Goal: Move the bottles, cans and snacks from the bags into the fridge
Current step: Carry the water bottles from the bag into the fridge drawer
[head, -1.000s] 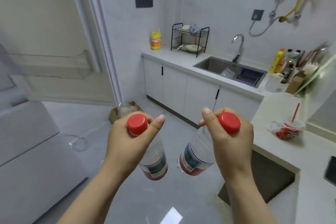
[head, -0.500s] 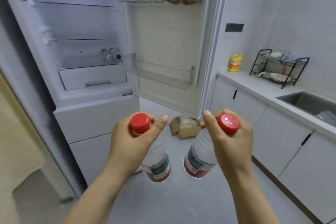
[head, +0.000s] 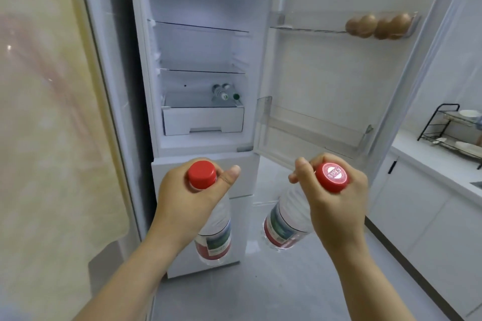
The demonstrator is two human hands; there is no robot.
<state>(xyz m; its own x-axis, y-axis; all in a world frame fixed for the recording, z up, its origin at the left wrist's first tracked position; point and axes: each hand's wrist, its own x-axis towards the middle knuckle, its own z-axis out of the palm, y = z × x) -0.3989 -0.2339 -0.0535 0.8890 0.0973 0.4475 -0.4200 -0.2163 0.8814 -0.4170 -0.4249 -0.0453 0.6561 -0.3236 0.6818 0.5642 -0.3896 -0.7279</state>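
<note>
Left bottle [head: 214, 238], 7 o'clock, gripped at the neck by left hand [head: 186, 199]; right bottle [head: 285, 227], 5 o'clock, by right hand [head: 336, 207], fingers curled. Carrying step; open fridge [head: 203, 122], 12 o'clock, likely to be loaded next.

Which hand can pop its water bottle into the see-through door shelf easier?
Probably the right hand: the right bottle hangs just below the lower door shelf. The left hand and left bottle are farther over, in front of the fridge body.
</note>
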